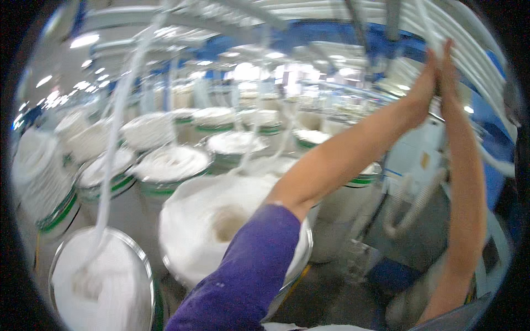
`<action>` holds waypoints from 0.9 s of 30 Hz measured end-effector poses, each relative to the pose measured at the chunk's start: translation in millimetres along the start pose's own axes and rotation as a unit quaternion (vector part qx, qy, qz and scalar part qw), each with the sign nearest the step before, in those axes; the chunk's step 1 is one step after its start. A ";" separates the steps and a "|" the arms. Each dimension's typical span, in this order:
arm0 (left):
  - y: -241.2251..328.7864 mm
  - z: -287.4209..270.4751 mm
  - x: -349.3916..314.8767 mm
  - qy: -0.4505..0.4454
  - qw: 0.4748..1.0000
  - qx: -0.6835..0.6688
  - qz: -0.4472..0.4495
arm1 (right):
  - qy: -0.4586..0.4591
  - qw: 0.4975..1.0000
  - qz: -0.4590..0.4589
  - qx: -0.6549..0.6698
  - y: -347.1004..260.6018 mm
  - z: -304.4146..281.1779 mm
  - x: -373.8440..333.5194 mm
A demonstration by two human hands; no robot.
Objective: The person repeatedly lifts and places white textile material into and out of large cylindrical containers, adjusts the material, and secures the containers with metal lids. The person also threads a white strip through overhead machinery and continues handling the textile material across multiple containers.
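Observation:
Both my arms reach up to the far right, and my hands meet there palm to palm. My left hand and my right hand press together with fingers pointing upward. A soft white rope of fibre, a sliver, comes down from overhead to my fingertips and appears pinched between my palms. Blur hides how much of it lies inside. Below my left forearm stands a large can heaped with coiled white sliver, hollow at its centre.
At the lower left, another sliver rises from a can to the overhead frame. Several more filled cans with green bands stand in rows behind. A pale blue machine panel and a ribbed grey hose are at the right.

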State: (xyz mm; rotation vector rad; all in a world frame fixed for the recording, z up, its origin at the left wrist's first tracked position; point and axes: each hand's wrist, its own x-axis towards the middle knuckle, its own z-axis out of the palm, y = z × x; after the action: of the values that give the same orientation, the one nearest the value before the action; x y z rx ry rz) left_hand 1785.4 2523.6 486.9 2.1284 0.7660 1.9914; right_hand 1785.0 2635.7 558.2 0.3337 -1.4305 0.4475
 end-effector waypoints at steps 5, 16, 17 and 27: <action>22.8 10.5 -103.1 0.149 0.960 0.225 -0.069 | 0.108 0.942 -0.309 -0.076 0.8 -21.1 -76.1; 293.1 253.6 -475.9 -0.142 0.497 0.420 -0.746 | -0.374 0.669 -0.524 0.371 -243.9 -93.5 -399.1; 314.2 281.4 -485.8 -0.132 0.469 0.504 -0.713 | -0.372 0.656 -0.513 0.410 -260.2 -99.4 -405.6; 479.2 412.2 -603.4 -0.015 0.365 0.684 -0.632 | -0.477 0.631 -0.352 0.500 -491.0 -62.9 -478.0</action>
State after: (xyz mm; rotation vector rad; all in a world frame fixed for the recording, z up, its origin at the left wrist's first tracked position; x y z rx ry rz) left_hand 2311.9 1944.2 98.7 0.4841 3.1802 0.0512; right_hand 2040.0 2191.6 98.6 2.2509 -1.7245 0.3646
